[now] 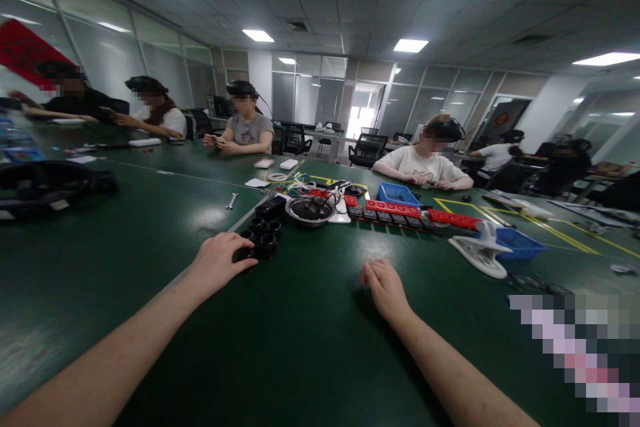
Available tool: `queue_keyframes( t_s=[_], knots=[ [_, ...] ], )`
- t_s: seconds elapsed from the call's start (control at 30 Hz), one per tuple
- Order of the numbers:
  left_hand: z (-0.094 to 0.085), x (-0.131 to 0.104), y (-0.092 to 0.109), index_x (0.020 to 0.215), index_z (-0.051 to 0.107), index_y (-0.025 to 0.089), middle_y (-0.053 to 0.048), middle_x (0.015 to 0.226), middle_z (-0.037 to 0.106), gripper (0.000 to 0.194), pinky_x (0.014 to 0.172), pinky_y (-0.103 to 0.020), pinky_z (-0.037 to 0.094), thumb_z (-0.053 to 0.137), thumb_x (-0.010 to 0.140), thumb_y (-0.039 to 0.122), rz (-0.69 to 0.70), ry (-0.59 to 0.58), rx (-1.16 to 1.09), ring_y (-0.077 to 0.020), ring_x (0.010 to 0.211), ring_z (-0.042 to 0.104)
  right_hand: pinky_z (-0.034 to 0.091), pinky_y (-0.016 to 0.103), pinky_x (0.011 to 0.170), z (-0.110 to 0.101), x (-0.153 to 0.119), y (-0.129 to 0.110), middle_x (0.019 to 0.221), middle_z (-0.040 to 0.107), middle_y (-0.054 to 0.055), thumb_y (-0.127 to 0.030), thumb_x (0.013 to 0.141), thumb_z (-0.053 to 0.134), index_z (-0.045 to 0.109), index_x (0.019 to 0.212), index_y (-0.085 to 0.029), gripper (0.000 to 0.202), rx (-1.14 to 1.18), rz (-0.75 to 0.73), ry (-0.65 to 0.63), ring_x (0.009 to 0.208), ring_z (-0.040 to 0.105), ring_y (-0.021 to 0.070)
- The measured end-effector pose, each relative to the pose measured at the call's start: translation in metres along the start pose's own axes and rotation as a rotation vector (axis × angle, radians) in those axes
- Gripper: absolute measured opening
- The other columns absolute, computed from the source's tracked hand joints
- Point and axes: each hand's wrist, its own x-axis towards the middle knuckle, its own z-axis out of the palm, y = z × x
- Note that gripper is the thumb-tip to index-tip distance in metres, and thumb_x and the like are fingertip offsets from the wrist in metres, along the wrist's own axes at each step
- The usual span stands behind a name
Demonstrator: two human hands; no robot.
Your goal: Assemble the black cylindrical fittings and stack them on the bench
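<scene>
On the green table, my left hand (220, 259) curls its thumb and fingers round a black cylindrical part (246, 253) at the near side of a cluster. Several similar black, hollow round parts (269, 245) stand close beside it. My right hand (385, 285) rests low over the tabletop, right of centre, with its fingers curled in. Whatever it may hold is hidden. Just beyond the cluster lies a round metal-rimmed dish (310, 211) with a dark inside, and a black box-shaped piece (271, 206) sits next to it.
Red strips (393, 207) and a row of black blocks (385, 218) run across the table. Blue bins (399, 193), a white stand (484, 248), a wrench (232, 201) and loose cables lie about. Several people wearing headsets sit around the table, one person (425, 163) opposite.
</scene>
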Motion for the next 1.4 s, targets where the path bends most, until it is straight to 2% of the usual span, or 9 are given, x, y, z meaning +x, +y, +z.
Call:
queue_keyframes(
  t_s=[0.27, 0.4, 0.53, 0.6, 0.7, 0.8, 1.03, 1.2, 1.4],
  knots=[
    [-0.003, -0.001, -0.005, 0.1, 0.062, 0.025, -0.005, 0.102, 0.059, 0.034, 0.08, -0.04, 0.04, 0.056, 0.074, 0.046, 0.051, -0.02, -0.056, -0.0266, 0.095, 0.053, 0.037, 0.027, 0.065, 0.0, -0.001, 0.0, 0.053, 0.053, 0.002, -0.04, 0.088, 0.026, 0.052, 0.049, -0.019, 0.051, -0.041, 0.081, -0.038, 0.061, 0.053, 0.0163],
    [-0.009, -0.001, 0.002, 0.105, 0.059, 0.022, -0.007, 0.101, 0.056, 0.041, 0.08, -0.039, 0.04, 0.048, 0.078, 0.05, 0.018, 0.1, -0.098, -0.027, 0.096, 0.051, 0.036, 0.026, 0.055, 0.0, -0.002, -0.001, 0.05, 0.052, 0.001, -0.041, 0.087, 0.024, 0.054, 0.054, -0.019, 0.051, -0.048, 0.16, -0.032, 0.053, 0.052, 0.016],
    [-0.014, -0.004, 0.009, 0.107, 0.054, 0.015, -0.008, 0.095, 0.056, 0.045, 0.075, -0.034, 0.042, 0.034, 0.084, 0.049, -0.042, 0.284, -0.265, -0.0247, 0.089, 0.053, 0.037, 0.026, 0.051, -0.002, -0.005, -0.007, 0.048, 0.049, -0.001, -0.038, 0.088, 0.02, 0.06, 0.085, -0.018, 0.045, -0.049, 0.213, -0.013, 0.047, 0.05, 0.0163],
    [-0.015, -0.007, 0.013, 0.112, 0.049, 0.014, -0.005, 0.081, 0.057, 0.046, 0.067, -0.03, 0.043, 0.029, 0.087, 0.046, -0.053, 0.318, -0.385, -0.0206, 0.075, 0.055, 0.04, 0.027, 0.053, -0.004, -0.006, -0.014, 0.054, 0.052, -0.001, -0.033, 0.088, 0.022, 0.049, 0.112, -0.015, 0.041, -0.024, 0.201, -0.025, 0.049, 0.052, 0.0162],
    [-0.015, -0.014, 0.021, 0.122, 0.042, 0.013, 0.003, 0.059, 0.052, 0.046, 0.054, -0.025, 0.041, 0.023, 0.091, 0.042, 0.008, 0.253, -0.526, -0.0155, 0.053, 0.051, 0.044, 0.03, 0.065, -0.004, -0.003, -0.03, 0.08, 0.057, 0.005, -0.03, 0.084, 0.034, 0.032, 0.127, -0.013, 0.047, -0.017, 0.13, -0.025, 0.069, 0.056, 0.0181],
    [-0.013, -0.023, 0.038, 0.112, 0.053, 0.017, 0.003, 0.054, 0.049, 0.047, 0.051, -0.024, 0.039, 0.022, 0.091, 0.044, 0.149, 0.152, -0.543, -0.0143, 0.049, 0.05, 0.043, 0.033, 0.076, 0.003, 0.01, -0.052, 0.1, 0.052, 0.01, -0.03, 0.079, 0.045, 0.039, 0.122, -0.014, 0.046, -0.045, 0.07, -0.065, 0.089, 0.052, 0.0217],
    [0.007, -0.036, 0.076, 0.104, 0.059, 0.02, -0.001, 0.066, 0.062, 0.033, 0.063, -0.027, 0.041, 0.039, 0.087, 0.041, 0.624, -0.194, -0.45, -0.0174, 0.064, 0.058, 0.039, 0.03, 0.083, 0.046, 0.087, -0.11, 0.103, 0.055, 0.008, -0.029, 0.078, 0.052, 0.047, 0.115, -0.016, 0.04, -0.123, 0.044, -0.317, 0.095, 0.051, 0.0198],
    [0.018, -0.032, 0.073, 0.101, 0.06, 0.022, 0.002, 0.063, 0.063, 0.023, 0.064, -0.024, 0.042, 0.048, 0.084, 0.032, 0.551, -0.242, -0.485, -0.0156, 0.062, 0.059, 0.042, 0.032, 0.079, 0.09, 0.153, -0.127, 0.098, 0.059, 0.008, -0.036, 0.083, 0.05, 0.06, 0.094, -0.016, 0.026, -0.146, 0.103, -0.453, 0.092, 0.055, 0.0212],
    [0.02, -0.027, 0.068, 0.101, 0.06, 0.025, 0.004, 0.063, 0.063, 0.022, 0.06, -0.022, 0.042, 0.055, 0.081, 0.031, 0.439, -0.276, -0.483, -0.0144, 0.061, 0.059, 0.046, 0.039, 0.078, 0.12, 0.183, -0.129, 0.11, 0.053, 0.007, -0.03, 0.087, 0.048, 0.051, 0.108, -0.016, 0.025, -0.137, 0.21, -0.667, 0.092, 0.054, 0.0186]
  ],
)
